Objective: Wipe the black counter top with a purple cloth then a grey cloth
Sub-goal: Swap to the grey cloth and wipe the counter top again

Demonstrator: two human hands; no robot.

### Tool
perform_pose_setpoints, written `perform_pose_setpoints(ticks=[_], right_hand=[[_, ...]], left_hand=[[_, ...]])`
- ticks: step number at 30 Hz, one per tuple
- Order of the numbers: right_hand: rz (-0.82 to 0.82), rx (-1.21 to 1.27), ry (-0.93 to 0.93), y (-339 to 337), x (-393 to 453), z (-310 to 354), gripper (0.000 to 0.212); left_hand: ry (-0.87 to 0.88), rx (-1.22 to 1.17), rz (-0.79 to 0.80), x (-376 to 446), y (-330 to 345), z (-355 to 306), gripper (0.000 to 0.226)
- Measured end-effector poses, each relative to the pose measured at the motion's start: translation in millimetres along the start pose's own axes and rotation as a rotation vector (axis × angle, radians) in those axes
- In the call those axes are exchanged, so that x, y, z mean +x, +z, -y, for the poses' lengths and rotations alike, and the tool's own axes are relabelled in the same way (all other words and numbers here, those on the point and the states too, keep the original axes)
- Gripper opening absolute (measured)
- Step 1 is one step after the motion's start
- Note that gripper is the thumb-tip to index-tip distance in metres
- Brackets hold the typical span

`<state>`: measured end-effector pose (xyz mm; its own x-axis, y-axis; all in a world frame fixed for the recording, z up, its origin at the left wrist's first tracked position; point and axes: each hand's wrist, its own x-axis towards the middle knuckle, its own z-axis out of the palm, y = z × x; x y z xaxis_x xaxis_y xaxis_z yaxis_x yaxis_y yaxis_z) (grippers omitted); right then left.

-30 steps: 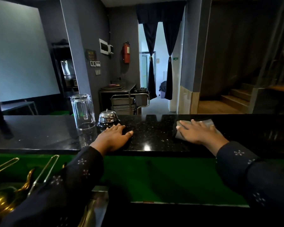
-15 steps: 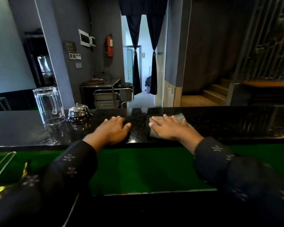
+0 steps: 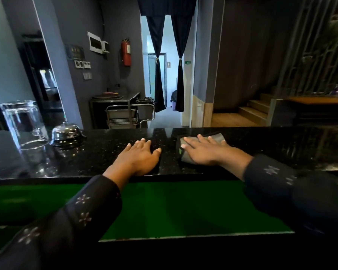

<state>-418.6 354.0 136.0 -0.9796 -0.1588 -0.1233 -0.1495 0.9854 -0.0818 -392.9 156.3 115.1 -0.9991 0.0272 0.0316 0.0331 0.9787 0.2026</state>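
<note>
Right hand (image 3: 205, 151) flat on grey cloth (image 3: 217, 137), counter top (image 3: 98, 152).

Black counter top (image 3: 105, 152): glass (image 3: 23, 125), bell (image 3: 66, 133), grey cloth (image 3: 218, 137).

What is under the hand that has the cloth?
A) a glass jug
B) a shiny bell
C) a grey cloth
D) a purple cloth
C: the right hand lies flat on a grey cloth on the black counter top; the bell and glass jug stand far off to the left.
</note>
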Motion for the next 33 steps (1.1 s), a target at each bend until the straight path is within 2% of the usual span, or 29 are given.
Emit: perform_pose_setpoints(ticks=[3,6,8,11,13,15,17,20,22,26,28,31,33], right_hand=[[0.029,-0.031,-0.001,-4,48,40,0.067],[0.001,-0.047,-0.117,-4,81,75,0.069],[0.013,-0.025,-0.194,-6,94,74,0.068],[0.017,-0.028,-0.251,-8,113,37,0.068],[-0.003,0.003,-0.177,-14,120,-2,0.070],[-0.010,0.030,-0.083,-20,121,-44,0.062],[-0.009,0.037,0.027,-23,117,-87,0.060],[-0.023,0.052,0.171,-23,117,-107,0.075],[-0.023,0.060,0.139,-19,109,-84,0.069],[-0.037,0.040,-0.086,-3,54,-11,0.063],[-0.023,0.027,-0.138,7,24,11,0.062],[-0.029,-0.003,-0.186,14,-11,6,0.060],[-0.042,-0.004,-0.142,10,-25,-20,0.058]], left_hand=[[-0.012,0.028,0.023,3,-2,-2,0.064],[-0.016,0.043,0.021,6,-2,-2,0.065],[-0.018,0.048,0.018,6,-1,0,0.067],[-0.007,0.049,0.045,6,-1,3,0.066],[-0.009,0.039,0.050,5,-1,3,0.066],[-0.014,0.033,0.045,4,-1,2,0.066],[-0.019,0.038,0.041,6,0,1,0.066],[-0.026,0.048,0.035,7,-1,0,0.066],[-0.032,0.043,0.039,6,-3,-2,0.065],[-0.035,0.037,0.051,3,-5,-4,0.065],[-0.033,0.033,0.041,1,-4,-3,0.065],[-0.015,0.007,0.025,-2,-4,-2,0.064],[0.001,-0.012,0.023,-3,-4,1,0.065]])
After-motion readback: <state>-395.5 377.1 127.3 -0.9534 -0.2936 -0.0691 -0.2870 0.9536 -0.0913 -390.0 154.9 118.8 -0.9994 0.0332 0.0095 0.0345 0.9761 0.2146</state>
